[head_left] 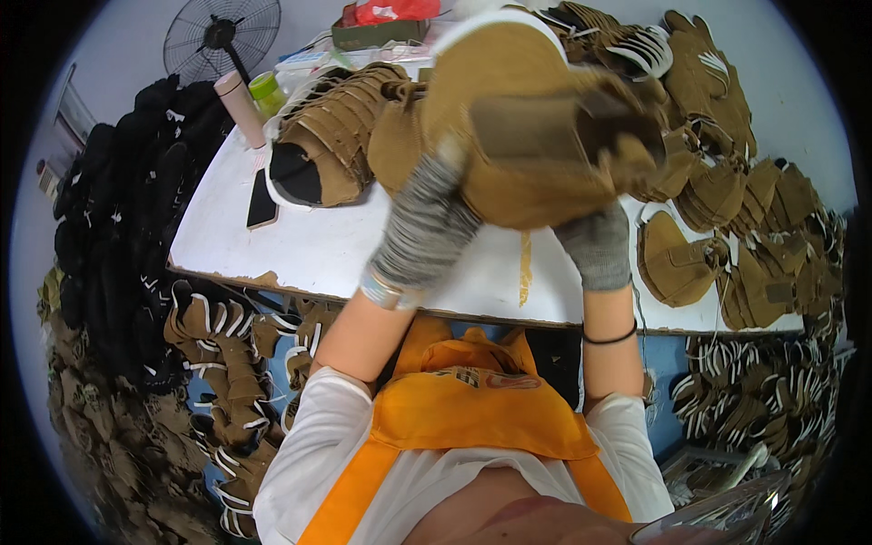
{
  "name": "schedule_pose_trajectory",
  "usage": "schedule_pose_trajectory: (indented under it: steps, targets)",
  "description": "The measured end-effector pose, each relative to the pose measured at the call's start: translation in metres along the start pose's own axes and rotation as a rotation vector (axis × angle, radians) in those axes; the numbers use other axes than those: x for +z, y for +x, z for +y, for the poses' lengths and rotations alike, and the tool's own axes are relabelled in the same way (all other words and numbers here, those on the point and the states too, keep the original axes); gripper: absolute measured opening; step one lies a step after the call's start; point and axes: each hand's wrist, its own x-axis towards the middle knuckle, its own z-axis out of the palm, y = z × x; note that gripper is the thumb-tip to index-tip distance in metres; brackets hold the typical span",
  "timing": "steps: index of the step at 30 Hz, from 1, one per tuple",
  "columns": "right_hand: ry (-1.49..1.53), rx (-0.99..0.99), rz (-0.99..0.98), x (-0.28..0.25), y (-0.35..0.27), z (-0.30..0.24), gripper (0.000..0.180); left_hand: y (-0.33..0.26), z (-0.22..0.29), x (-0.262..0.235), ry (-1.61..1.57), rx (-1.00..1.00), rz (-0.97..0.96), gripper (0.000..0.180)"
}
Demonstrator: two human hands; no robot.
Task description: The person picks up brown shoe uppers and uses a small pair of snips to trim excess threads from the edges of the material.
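Observation:
Both of my hands wear grey knit gloves and hold up a brown shoe upper [518, 173] above the white table. It has a white edge along its top, a darker panel on its face and is smeared by motion. My left hand [427, 218] is closed on its lower left side, with the thumb in front. My right hand [595, 245] grips it from below on the right, and most of its fingers are hidden behind the upper. Left of my left hand lies a row of stacked brown uppers [336, 136] with a black toe piece at its near end.
The white table [327, 245] has a chipped near edge. On it are a phone [262, 200], a pink bottle [240, 109], a green-lidded container [267, 93] and piles of brown uppers [763, 200] at right. A fan [220, 34] stands behind; black bundles [136, 218] hang left.

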Motion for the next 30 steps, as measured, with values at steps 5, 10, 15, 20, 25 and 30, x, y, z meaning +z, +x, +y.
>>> schedule_pose_trajectory:
  steps: [5, 10, 15, 20, 25, 30]
  targets:
    - [-0.44, 0.129, 0.126, 0.032, 0.099, 0.017, 0.031, 0.033, 0.079, -0.041, -0.019, 0.116, -0.153, 0.042]
    - [-0.691, 0.249, 0.407, 0.035, 0.141, 0.036, 0.036, 0.053, 0.109, -0.087, 0.001, 0.062, 0.393, 0.042]
    - [-0.692, 0.248, 0.355, 0.013, 0.114, 0.049, 0.037, 0.023, 0.097, -0.131, 0.178, -0.023, 0.339, 0.044]
    - [-1.045, 0.356, 0.468, 0.02, 0.1, 0.035, 0.047, 0.013, 0.109, -0.118, 0.693, -0.04, 0.501, 0.048]
    - [-1.762, -0.305, 0.266, 0.023, 0.109, 0.027, 0.066, 0.02, 0.12, -0.111, 2.436, 0.753, 0.391, 0.073]
    - [-1.508, -0.346, 0.168, 0.036, 0.137, 0.058, 0.085, 0.059, 0.106, -0.087, 1.362, 0.336, 0.103, 0.087]
